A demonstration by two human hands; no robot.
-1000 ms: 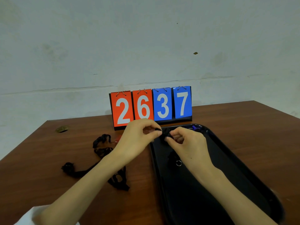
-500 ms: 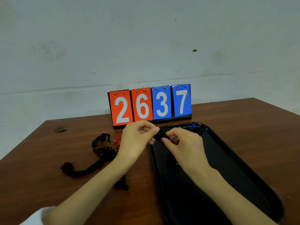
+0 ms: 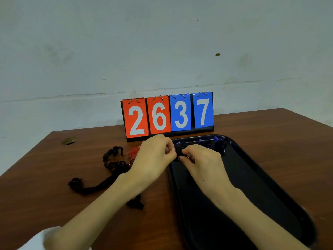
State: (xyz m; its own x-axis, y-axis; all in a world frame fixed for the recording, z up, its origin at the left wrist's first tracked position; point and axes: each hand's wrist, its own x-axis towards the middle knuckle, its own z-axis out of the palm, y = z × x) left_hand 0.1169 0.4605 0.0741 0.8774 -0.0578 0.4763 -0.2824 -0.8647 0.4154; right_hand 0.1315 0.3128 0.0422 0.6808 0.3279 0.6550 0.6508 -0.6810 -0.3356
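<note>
Left hand (image 3: 155,156) and right hand (image 3: 201,161), fingers curled, pinch a small black cord piece (image 3: 178,152) between them, just above the far left corner of the black tray (image 3: 252,177) on the tabletop (image 3: 36,199); loose black cords (image 3: 113,165) lie left of the tray.

The right hand (image 3: 202,160) hides most of the black cord (image 3: 178,152).

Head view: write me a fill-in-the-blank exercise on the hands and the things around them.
The scoreboard shows the number ____. Its two right-hand cards are ____. The left hand and the right hand together pinch a small ____ piece over the tray. Loose cords lie on the table to the ____ of the tray.
Missing: 2637; blue; black; left.
</note>
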